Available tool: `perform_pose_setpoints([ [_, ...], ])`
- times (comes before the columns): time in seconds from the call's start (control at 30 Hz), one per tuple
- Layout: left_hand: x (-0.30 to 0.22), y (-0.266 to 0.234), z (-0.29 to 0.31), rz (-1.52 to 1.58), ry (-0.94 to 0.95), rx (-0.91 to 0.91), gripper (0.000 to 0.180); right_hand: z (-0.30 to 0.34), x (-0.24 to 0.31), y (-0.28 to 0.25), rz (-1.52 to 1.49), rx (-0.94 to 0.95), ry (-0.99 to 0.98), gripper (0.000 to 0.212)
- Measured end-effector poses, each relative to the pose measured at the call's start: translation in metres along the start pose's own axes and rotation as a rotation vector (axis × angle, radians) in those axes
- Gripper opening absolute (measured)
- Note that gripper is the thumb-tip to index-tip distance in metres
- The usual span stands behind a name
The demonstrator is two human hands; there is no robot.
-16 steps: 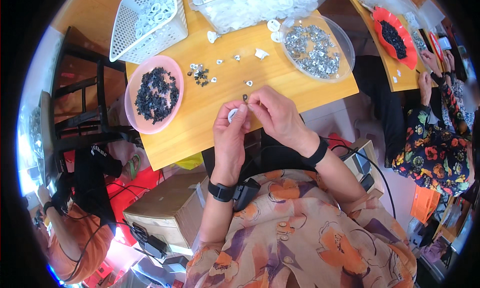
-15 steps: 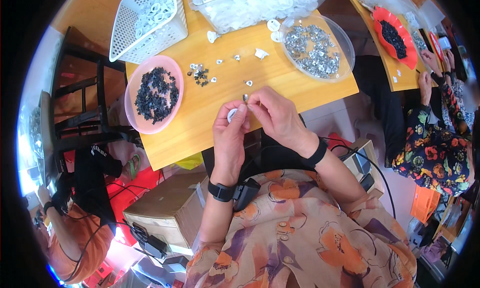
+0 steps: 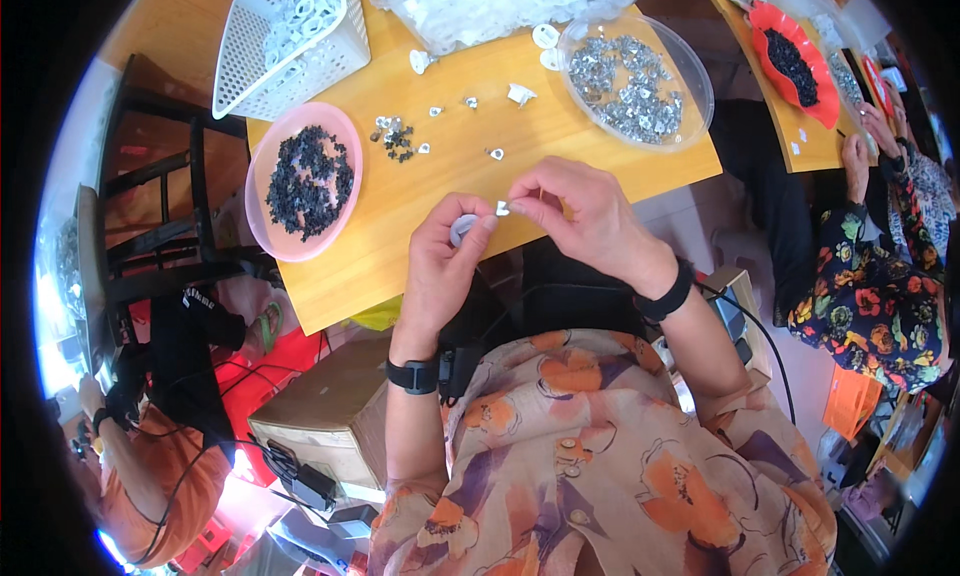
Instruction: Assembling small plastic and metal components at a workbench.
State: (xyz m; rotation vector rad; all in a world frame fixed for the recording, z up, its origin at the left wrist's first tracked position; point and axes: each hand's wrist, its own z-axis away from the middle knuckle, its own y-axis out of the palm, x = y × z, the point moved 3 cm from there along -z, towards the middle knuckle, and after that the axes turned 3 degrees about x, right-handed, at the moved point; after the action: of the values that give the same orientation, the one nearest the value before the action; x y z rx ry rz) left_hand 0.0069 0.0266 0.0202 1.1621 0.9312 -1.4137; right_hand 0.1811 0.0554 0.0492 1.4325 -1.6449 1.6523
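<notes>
Above the near edge of the table, my left hand (image 3: 440, 261) is closed around a white round plastic piece (image 3: 462, 230). A small shiny metal piece (image 3: 502, 208) sits between the fingertips of both hands. My right hand (image 3: 590, 216) pinches at that metal piece with thumb and forefinger; the exact contact is too small to make out. Just beyond my hands lie several small metal pieces (image 3: 496, 154) and a little pile of black star-shaped parts (image 3: 400, 144). White plastic pieces (image 3: 521, 95) lie farther back.
A pink bowl (image 3: 352, 136) of black parts stands at the left, and a clear round tub (image 3: 705, 106) of metal pieces at the right. Behind are a white perforated basket (image 3: 235, 76) and a clear bin (image 3: 450, 41). Co-workers sit on both sides; a red dish (image 3: 826, 94) lies right.
My hands have drawn slightly apart, the right one moving right. The metal piece has shifted a little right and down and now shows a bright face.
</notes>
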Motion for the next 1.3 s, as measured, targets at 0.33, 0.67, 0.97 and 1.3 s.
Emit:
perform_pose_setpoints([
  [0.33, -0.024, 0.004, -0.001, -0.613, 0.230, 0.158, 0.008, -0.001, -0.002, -0.001, 0.071, 0.202, -0.205, 0.006],
  [0.67, -0.014, -0.003, -0.008, -0.544, 0.184, 0.271, 0.007, -0.004, -0.012, 0.001, 0.020, 0.302, -0.146, 0.006],
  [0.97, 0.005, -0.015, -0.010, 0.082, -0.188, -0.080, 0.026, 0.004, -0.015, 0.014, 0.020, 0.143, -0.043, 0.008],
  [1.3, 0.011, 0.015, -0.005, 0.676, -0.171, -0.092, 0.040, 0.010, 0.009, 0.026, -0.140, -0.204, 0.099, 0.008],
])
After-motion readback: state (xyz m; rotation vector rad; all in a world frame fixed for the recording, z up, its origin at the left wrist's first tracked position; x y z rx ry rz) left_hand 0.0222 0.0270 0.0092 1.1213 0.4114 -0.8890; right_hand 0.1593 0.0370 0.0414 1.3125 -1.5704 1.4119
